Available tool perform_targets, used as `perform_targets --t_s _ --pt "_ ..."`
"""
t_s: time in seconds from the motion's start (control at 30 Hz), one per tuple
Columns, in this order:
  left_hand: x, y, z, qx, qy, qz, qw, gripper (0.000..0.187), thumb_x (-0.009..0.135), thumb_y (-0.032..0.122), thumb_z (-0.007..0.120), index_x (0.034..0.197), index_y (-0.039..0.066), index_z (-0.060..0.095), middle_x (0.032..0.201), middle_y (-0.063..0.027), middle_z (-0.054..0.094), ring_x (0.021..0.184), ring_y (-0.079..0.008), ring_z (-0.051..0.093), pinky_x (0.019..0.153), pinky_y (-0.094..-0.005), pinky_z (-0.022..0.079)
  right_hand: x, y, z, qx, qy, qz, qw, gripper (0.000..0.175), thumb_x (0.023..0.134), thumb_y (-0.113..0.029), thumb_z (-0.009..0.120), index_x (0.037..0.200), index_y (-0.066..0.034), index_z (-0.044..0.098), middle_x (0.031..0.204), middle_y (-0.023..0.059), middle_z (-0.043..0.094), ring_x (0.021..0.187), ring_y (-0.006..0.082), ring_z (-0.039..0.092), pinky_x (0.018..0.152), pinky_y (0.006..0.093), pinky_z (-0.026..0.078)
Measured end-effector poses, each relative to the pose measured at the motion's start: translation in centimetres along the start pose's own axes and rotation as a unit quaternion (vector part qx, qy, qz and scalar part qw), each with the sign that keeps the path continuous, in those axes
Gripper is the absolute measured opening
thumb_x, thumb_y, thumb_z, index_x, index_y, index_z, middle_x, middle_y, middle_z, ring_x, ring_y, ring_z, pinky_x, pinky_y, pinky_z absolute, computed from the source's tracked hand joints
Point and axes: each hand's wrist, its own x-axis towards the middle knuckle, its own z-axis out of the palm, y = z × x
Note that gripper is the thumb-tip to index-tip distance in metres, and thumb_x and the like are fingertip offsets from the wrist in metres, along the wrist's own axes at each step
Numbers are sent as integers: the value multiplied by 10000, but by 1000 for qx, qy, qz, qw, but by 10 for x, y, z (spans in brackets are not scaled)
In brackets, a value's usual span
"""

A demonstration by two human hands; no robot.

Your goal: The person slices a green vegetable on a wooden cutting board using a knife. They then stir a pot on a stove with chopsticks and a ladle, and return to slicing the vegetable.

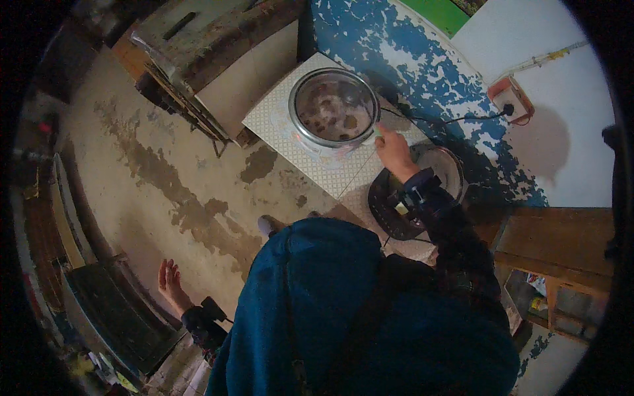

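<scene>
A round pot with a shiny metal rim and pale patterned sides stands on a table. Brownish liquid with foam and darker pieces shows inside it; whether a clear lid covers it I cannot tell. My right hand is at the near right side of the pot, its fingers closed around a small light-green handle. Well away from the pot, my left hand hangs low on the left over the floor, holding nothing, with its fingers loosely bent.
The table bears a pale patterned cover. Under my right forearm sit a dark basin-like object and a round pan or lid. A black cord runs to a wall socket. A wooden cabinet is at right.
</scene>
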Motion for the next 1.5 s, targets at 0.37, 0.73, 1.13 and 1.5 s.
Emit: perform_targets --t_s 0.37,0.73,1.13,1.5 --pt "-3 -2 -9 18 -1 -17 1000 386 957 231 626 1288 33 617 1156 -114 692 1006 -162 650 863 -255 494 16 4 30 678 -153 360 622 314 958 -137 559 1230 -11 467 872 153 540 558 115 429 455 244 324" --pt "-5 2 -35 55 32 -33 997 396 962 269 621 1290 47 616 1182 -116 683 1031 -174 644 903 -285 482 51 -24 0 761 -126 340 537 263 953 -129 544 1153 -64 387 885 136 518 574 111 411 441 205 343" --pt "9 -16 -55 29 18 -41 999 414 956 286 626 1304 61 610 1172 -85 688 1022 -159 639 866 -275 461 74 -83 -11 593 -118 336 722 263 922 -151 613 1146 -41 529 844 145 579 484 125 458 390 264 306" --pt "20 -25 -50 23 11 -47 999 436 956 306 629 1306 48 607 1187 -110 680 1058 -184 639 938 -296 469 -3 -63 -15 118 -124 25 985 441 891 -167 584 1309 -26 585 1006 283 658 955 432 641 832 455 521"
